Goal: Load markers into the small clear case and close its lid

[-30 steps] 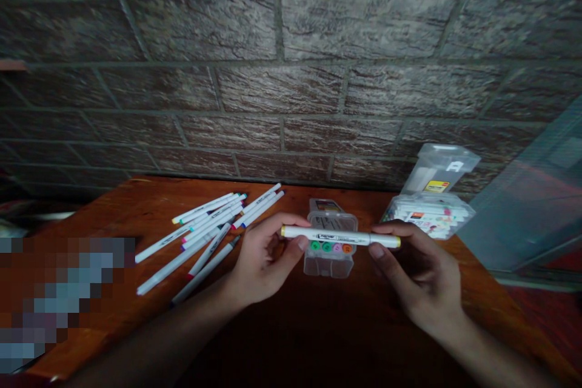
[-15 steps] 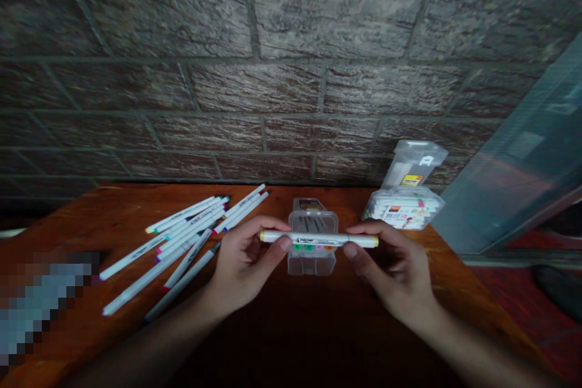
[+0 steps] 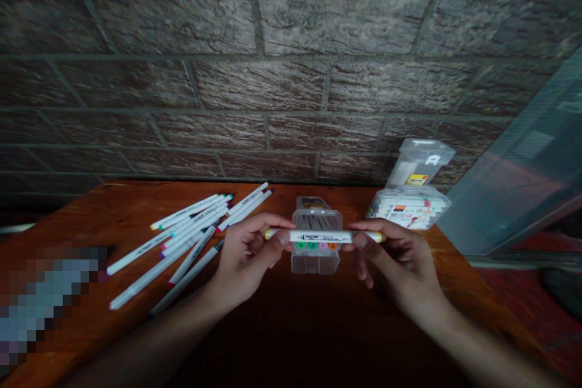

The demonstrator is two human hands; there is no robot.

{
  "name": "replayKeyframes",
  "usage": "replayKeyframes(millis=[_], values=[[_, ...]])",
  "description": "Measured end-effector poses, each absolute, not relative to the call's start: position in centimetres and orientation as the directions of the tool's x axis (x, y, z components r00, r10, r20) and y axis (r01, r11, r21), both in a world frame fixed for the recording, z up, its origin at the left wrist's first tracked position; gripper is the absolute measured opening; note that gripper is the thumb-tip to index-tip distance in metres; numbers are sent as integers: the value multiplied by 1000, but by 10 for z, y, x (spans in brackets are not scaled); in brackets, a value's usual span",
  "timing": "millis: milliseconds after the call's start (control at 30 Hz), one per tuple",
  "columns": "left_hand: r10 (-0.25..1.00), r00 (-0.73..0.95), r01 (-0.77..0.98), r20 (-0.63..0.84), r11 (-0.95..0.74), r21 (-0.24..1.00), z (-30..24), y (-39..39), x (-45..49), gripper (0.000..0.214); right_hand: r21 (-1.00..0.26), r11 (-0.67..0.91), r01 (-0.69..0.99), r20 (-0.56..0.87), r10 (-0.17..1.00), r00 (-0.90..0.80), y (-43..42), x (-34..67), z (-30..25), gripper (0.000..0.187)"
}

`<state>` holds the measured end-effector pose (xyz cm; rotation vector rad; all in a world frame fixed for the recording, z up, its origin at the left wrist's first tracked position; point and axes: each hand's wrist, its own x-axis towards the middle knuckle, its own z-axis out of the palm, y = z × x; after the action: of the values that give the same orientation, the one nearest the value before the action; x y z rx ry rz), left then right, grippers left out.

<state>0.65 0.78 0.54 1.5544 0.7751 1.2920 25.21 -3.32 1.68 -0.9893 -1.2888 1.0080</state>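
A white marker with yellow ends [image 3: 321,236] lies level between both my hands, above the table. My left hand [image 3: 248,257] pinches its left end with thumb and fingers. My right hand [image 3: 395,264] pinches its right end the same way. Just behind and below the marker stands a small clear plastic case [image 3: 317,264] with a few coloured marker caps showing at its top. A loose pile of several white markers [image 3: 191,233] lies on the wooden table [image 3: 113,218] to the left of my left hand.
A clear box full of markers [image 3: 409,209] with its lid [image 3: 421,160] raised sits at the back right by the brick wall [image 3: 291,73]. A glass pane [image 3: 522,176] leans at the right. A blurred patch covers the table's left front.
The view has shifted slightly; both hands still hold the marker level by its ends. My right fingers have slid a little inward along the marker.
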Motion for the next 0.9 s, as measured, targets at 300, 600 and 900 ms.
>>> replayKeyframes(millis=[300, 600, 900], values=[[864, 215, -35, 455, -459, 888, 15, 7, 15, 7, -974, 222, -49, 222, 975, 6, -35, 252, 19, 28], [922, 273, -180, 276, -233, 956, 12, 7, 13, 24, -972, 166, -168, 168, 986, 3, -33, 252, 17, 24], [912, 321, -315, 256, -152, 937, 6, 9, 10, 25, -951, 131, -279, 138, 990, -8, -31, 251, 19, 23]])
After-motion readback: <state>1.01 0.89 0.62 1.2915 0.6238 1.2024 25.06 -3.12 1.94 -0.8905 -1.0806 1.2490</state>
